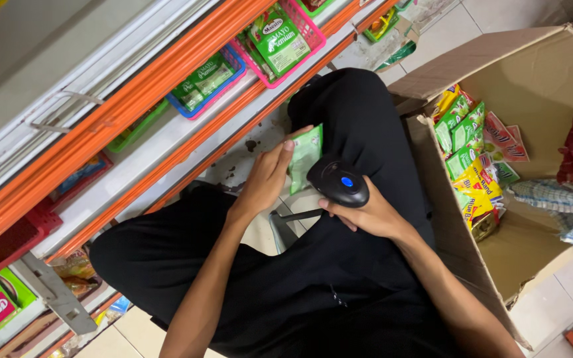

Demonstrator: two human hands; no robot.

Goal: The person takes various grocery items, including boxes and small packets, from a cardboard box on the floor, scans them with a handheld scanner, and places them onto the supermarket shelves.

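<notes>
My left hand (266, 179) grips a green packet (305, 157) over my lap; my right hand (366, 213) wraps its fingers around a black scanner (338, 181) touching it, beside the cardboard box (538, 79).

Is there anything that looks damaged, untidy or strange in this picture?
Yes. The cardboard box has a torn, frayed lower edge, and its sachets lie in a loose heap. Dark stains mark the floor near the left hand.

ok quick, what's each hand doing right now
Left hand: closed on a small pale green foil sachet.
Right hand: closed around a black handheld scanner with a blue button.
</notes>
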